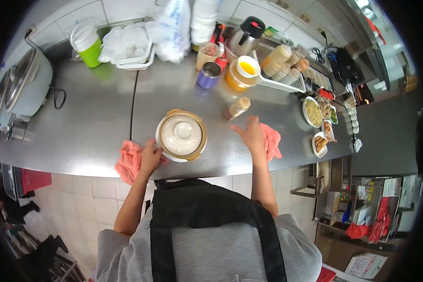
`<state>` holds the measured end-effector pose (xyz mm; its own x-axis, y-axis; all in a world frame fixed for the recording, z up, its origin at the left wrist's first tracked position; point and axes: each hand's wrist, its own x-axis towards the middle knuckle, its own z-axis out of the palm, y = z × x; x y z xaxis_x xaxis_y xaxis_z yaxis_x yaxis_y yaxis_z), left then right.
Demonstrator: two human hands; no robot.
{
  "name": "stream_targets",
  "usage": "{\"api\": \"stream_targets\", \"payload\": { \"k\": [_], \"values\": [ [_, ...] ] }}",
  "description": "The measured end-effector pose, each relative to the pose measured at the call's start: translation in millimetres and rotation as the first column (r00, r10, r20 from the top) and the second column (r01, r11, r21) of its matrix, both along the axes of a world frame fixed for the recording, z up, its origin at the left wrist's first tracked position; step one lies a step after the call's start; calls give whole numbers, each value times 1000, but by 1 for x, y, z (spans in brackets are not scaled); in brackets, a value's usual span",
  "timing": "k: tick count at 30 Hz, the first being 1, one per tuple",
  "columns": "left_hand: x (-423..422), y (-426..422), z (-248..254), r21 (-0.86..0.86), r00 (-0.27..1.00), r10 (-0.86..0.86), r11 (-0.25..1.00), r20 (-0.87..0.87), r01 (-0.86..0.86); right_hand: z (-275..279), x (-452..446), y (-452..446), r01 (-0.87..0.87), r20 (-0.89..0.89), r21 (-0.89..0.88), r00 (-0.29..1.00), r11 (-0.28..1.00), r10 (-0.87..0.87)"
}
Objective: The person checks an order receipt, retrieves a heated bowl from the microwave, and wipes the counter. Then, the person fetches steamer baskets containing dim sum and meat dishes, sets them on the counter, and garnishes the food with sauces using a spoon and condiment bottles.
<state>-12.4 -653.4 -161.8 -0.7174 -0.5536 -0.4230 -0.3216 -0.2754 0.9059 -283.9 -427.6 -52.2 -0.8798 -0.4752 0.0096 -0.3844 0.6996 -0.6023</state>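
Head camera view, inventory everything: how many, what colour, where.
Counter: one, grey, across the middle
Lidded pot: one, white and tan, front
Plate: one, white, under the pot
Cloths: two, pink, front edge
Bottle: one, cream, right of the pot
Cup: one, purple, rear
Bowl: one, white, yellow contents, rear
Flask: one, silver and black, rear
Jug: one, green and white, rear left
Plastic bag: one, whitish, rear
Basket: one, white, rear right
Food dishes: several, white, right end
Cooker: at least one, white, left end
Apron: one, black, bottom centre
Left hand: one, bare, between pot and cloth
Right hand: one, bare, beside the other cloth
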Motion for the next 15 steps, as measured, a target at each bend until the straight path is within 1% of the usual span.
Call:
{"api": "stream_targets", "payload": {
  "k": [1,4,6,7,9,10,11,13,14,15],
  "values": [
    [0,-1,-3,2,1000,-3,1000,-3,3,-8,-10,7,19,-213,-42,977,999,-27],
    [-12,2,-1,7,1000,-13,1000,-4,13,-26,-34,-14,-127,-409,-257,912,958,11],
    [-22,8,-1,9,1000,-10,1000,-23,10,-30,-39,-24,-98,-159,-374,986,922,41],
    [-26,13,-1,6,1000,-9,1000,-16,9,-30,-46,-23,-76,-30,-431,997,899,70],
    [-36,18,-1,-3,1000,8,1000,-1,-8,-24,-73,-4,12,-84,-498,995,867,-62],
    [-42,21,3,-3,1000,15,1000,6,-15,-12,-84,5,47,-106,-530,987,847,-121],
    [-47,25,7,0,1000,26,1000,17,-26,5,-103,21,32,-219,-574,957,818,-191],
    [-56,31,8,-2,999,44,999,29,-44,46,-152,52,120,-301,-621,876,775,-376],
    [-61,33,8,-8,998,43,999,38,-42,54,-188,67,87,-459,-616,769,783,-446],
    [-66,34,9,-13,998,45,999,47,-45,74,-209,74,107,-421,-661,766,742,-486]
  ]
}}
